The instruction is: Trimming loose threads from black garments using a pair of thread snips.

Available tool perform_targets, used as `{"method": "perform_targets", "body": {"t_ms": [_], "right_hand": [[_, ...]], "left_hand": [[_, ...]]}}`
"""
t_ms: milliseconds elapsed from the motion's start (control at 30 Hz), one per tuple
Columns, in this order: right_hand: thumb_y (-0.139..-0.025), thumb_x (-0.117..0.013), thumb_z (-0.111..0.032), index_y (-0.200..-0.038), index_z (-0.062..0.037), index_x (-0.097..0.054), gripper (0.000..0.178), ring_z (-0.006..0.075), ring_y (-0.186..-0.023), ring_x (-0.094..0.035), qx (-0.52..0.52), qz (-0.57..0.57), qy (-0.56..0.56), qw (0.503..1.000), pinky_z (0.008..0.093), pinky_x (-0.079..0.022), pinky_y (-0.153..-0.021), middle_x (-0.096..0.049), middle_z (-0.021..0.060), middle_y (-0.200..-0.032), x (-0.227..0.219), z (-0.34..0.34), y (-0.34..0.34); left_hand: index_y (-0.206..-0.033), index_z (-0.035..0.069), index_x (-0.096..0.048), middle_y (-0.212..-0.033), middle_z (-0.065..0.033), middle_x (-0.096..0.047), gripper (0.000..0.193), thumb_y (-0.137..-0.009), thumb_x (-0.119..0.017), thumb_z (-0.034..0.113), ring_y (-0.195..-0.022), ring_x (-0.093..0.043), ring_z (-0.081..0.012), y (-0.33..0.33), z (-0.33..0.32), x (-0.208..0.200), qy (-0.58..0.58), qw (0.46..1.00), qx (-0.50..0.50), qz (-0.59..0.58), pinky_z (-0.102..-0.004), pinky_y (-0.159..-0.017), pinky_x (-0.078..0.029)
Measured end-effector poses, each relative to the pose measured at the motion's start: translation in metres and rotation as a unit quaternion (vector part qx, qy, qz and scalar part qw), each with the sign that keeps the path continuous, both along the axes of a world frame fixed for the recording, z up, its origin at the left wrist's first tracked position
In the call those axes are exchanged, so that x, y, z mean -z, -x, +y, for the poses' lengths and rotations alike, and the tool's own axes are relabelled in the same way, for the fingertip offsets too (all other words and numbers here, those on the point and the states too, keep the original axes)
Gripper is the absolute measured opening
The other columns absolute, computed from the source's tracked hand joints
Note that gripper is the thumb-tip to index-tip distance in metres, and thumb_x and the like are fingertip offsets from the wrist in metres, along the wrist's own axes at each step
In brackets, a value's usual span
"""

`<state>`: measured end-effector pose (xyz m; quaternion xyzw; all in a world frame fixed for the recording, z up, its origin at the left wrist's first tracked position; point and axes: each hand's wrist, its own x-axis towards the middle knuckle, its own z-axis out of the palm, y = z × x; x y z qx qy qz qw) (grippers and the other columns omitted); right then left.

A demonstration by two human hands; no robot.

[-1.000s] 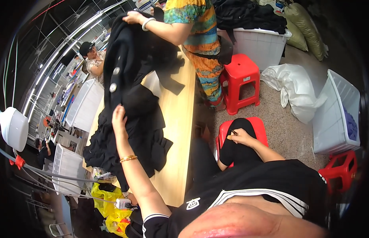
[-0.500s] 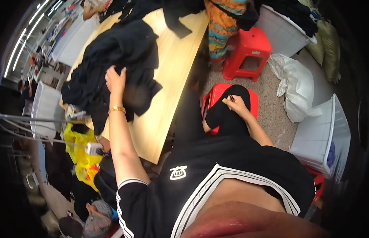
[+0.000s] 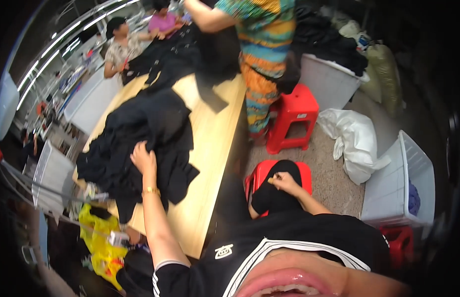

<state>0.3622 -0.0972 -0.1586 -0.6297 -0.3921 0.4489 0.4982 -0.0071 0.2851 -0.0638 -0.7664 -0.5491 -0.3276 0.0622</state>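
Note:
My left hand (image 3: 144, 159) lies on a heap of black garments (image 3: 151, 119) on the wooden table (image 3: 210, 143). Its fingers are apart and rest on the cloth; a gold bracelet circles that wrist. Over my black-clad knee (image 3: 284, 198), my right hand (image 3: 285, 184) is closed around a small tan-and-dark object (image 3: 272, 181), too small to identify.
A person in patterned clothes (image 3: 264, 44) stands at the table's far end; two others work beyond more black clothing. Red stools (image 3: 294, 114), a white sack (image 3: 353, 143) and grey bins (image 3: 388, 188) stand on the right. A yellow bag (image 3: 96, 227) hangs at the left.
The view has tilted up, so everything sits lower and more people show at the far end. My left hand's fingers are drawn closer together on the garments; my right hand stays by the knee.

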Motion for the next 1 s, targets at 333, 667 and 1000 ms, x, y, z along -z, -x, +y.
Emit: {"method": "perform_targets", "body": {"t_ms": [333, 667, 1000], "right_hand": [[-0.088, -0.066, -0.02, -0.065, -0.0101, -0.05, 0.03, 0.0047, -0.051, -0.044, 0.005, -0.022, 0.016, 1.0, 0.0221, -0.032, -0.048, -0.05, -0.0022, -0.056, -0.007, 0.009, 0.005], [-0.087, -0.065, -0.017, -0.065, -0.0096, -0.051, 0.028, 0.0053, -0.05, -0.045, 0.023, -0.02, 0.025, 0.999, 0.0219, -0.034, -0.048, -0.051, -0.0017, -0.055, -0.01, 0.005, 0.002], [-0.086, -0.066, -0.018, -0.064, -0.0103, -0.05, 0.029, 0.005, -0.049, -0.044, 0.027, 0.007, 0.026, 0.999, 0.0223, -0.032, -0.047, -0.051, -0.002, -0.054, -0.011, 0.006, 0.002]], "left_hand": [[-0.099, -0.001, -0.061, -0.093, -0.0128, -0.066, 0.025, -0.076, -0.068, 0.007, -0.09, -0.063, -0.0293, 0.008, -0.045, -0.032, -0.012, 0.984, 0.079, -0.159, -0.04, -0.101, -0.04], [-0.112, -0.003, -0.056, -0.099, -0.0066, -0.06, 0.035, -0.079, -0.067, -0.002, -0.088, -0.057, -0.0129, -0.005, -0.153, -0.161, 0.033, 0.703, 0.205, -0.68, -0.0258, -0.083, -0.047], [-0.124, -0.013, -0.044, -0.133, -0.0289, -0.041, 0.054, -0.076, -0.056, 0.011, -0.125, -0.043, -0.034, 0.051, -0.229, -0.184, -0.21, 0.409, 0.528, -0.714, -0.042, -0.11, -0.031]]}}
